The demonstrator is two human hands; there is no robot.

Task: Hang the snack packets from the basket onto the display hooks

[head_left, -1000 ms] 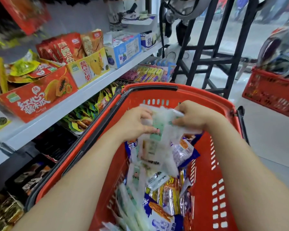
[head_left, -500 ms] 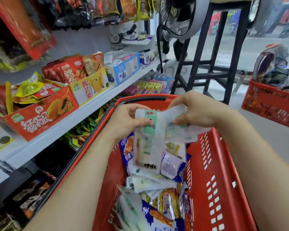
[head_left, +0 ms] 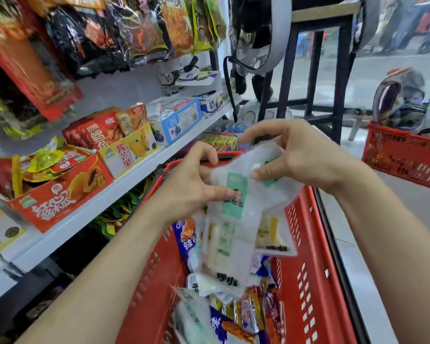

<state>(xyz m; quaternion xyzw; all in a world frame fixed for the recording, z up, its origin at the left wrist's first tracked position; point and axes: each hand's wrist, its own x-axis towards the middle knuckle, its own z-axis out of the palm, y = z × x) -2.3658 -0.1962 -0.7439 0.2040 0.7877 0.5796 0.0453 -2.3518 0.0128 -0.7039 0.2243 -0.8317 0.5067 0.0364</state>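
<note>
Noted red perforated plastic basket point(head_left: 305, 244) well stocked: blue, orange and white loose packets point(head_left: 233, 319) heaped inside. Recorded left hand point(head_left: 191, 184) pinching a white translucent snack packet with green label point(head_left: 231, 219) by its upper part, held above the basket. Recorded right hand point(head_left: 298, 157) pinching a second, similar white packet point(head_left: 271, 175), overlapping the first (apparently separating the two). Saw hanging foil snack bags point(head_left: 144, 28) overhead at upper left; could not make out the hooks. Judged early stage: picking and sorting only, hanging of nearly everything left to do.
</note>
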